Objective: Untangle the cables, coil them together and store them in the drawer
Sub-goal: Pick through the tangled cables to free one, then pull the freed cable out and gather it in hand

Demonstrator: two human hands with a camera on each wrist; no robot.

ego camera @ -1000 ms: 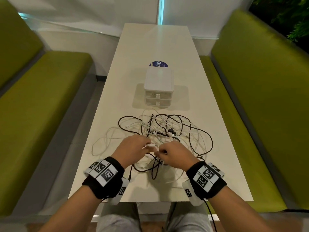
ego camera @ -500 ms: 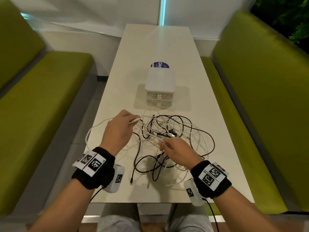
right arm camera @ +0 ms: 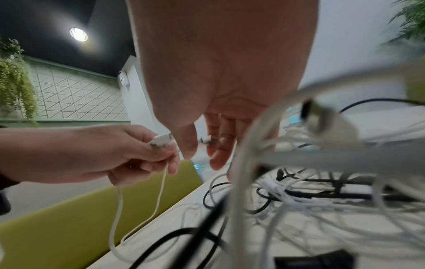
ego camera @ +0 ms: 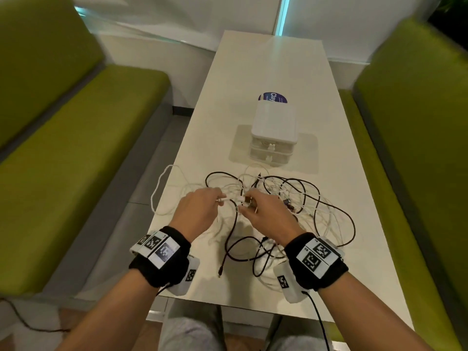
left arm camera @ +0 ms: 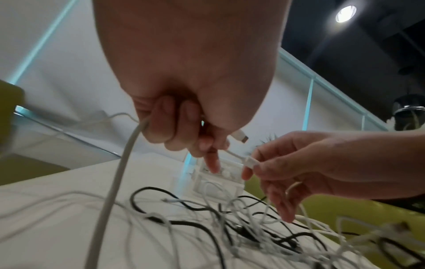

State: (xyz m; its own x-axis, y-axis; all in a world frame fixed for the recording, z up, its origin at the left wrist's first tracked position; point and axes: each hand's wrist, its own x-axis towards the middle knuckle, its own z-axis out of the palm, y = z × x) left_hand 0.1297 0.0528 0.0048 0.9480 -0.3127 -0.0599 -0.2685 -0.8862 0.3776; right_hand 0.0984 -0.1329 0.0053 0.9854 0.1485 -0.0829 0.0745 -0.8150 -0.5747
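Small white drawer unit (ego camera: 274, 127) standing mid-tabletop (ego camera: 253, 72), both drawers closed, contents not visible; partly covering a round blue sticker (ego camera: 273, 97) behind it. Just in front, a tangle of white and black cables (ego camera: 291, 198) spread across the near tabletop, one white loop hanging past the left edge.

Above the tangle, left hand (ego camera: 196, 214) with fingers (left arm camera: 174, 125) curled round a white cable, its plug (left arm camera: 239, 135) poking out past the thumb. Right hand (ego camera: 268, 216) pinching a second white plug (left arm camera: 249, 162) between thumb and forefinger, remaining fingers loosely spread.

From the head view, only knuckles and a short white stretch between the hands. From the left wrist, the cable trailing down out of the fist. From the right wrist, blurred white cables draped close to the lens, green bench (right arm camera: 80, 214) beyond the tabletop edge.
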